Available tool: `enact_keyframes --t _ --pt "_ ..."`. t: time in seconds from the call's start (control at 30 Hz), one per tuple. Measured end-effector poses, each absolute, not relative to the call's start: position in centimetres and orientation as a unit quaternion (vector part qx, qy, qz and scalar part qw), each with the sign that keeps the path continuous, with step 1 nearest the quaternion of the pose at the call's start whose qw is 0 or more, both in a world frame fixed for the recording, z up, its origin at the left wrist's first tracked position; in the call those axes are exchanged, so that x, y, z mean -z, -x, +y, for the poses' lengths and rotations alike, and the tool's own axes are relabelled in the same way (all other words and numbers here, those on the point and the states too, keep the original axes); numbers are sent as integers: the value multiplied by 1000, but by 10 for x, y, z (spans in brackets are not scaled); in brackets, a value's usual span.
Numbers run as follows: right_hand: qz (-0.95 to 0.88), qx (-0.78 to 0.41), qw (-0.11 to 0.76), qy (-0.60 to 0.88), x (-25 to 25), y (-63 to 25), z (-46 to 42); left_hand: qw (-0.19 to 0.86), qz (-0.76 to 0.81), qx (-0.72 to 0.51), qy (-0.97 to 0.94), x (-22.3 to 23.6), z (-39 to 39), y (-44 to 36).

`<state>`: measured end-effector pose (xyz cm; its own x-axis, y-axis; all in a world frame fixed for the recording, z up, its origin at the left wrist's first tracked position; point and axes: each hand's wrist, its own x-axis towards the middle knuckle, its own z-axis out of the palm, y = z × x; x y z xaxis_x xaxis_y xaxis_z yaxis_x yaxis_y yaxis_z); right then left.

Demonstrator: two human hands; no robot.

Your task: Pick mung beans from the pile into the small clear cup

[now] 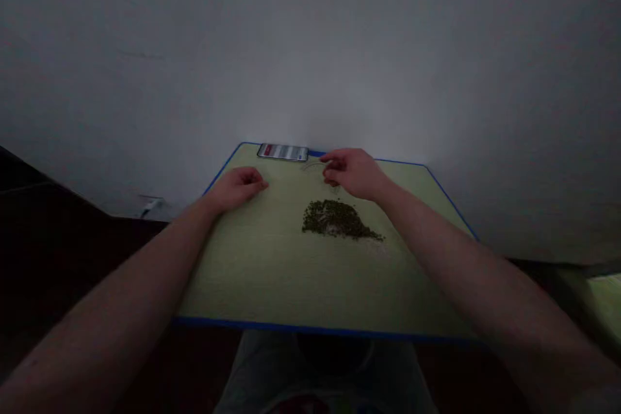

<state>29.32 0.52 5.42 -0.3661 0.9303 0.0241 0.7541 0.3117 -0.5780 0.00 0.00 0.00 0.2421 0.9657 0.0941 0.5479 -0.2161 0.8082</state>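
The right hand (354, 173) is hanging just above the far part of the desk, its fingers (334, 165) curling down and drawing toward the thumb in a loose pinch. The picture is too dim to tell whether it is pinching anything. A few loose grains (332, 184) are lying directly under those fingertips, and a faint, thin curved mark (310, 167) is showing just beyond them, too blurred to name. The left hand (237, 187) is resting on the desk toward the far left, knuckles up and fingers loosely curled, apparently holding nothing.

Both arms are reaching forward, with the left forearm (121, 297) angling in from the lower left and the right forearm (466, 265) from the lower right. Between them, a heap of small dark green grains (334, 220) is sitting near the middle of the desk (320, 328), with pale specks showing through it. Nearly all the grains are lying in this one heap, and only the few under the right hand are apart. A phone (283, 152) is lying face up against the far edge, close to a white wall (310, 45).
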Motion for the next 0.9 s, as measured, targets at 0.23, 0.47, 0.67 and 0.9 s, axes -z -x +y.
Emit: enact_keyframes --t 0.23,0.47,0.67,0.9 --pt "-787 -249 68 560 -42 -257 54 357 530 -328 -696 0 1 -3" --pt "-822 -234 13 518 -38 -240 38 364 531 -332 -689 -1 2 -3" --pt "-863 -216 22 457 -39 -230 11 349 538 -327 -694 -2 1 -4" --pt "-901 -213 -7 379 -46 -226 -12 343 538 -325 -697 -1 2 -2"
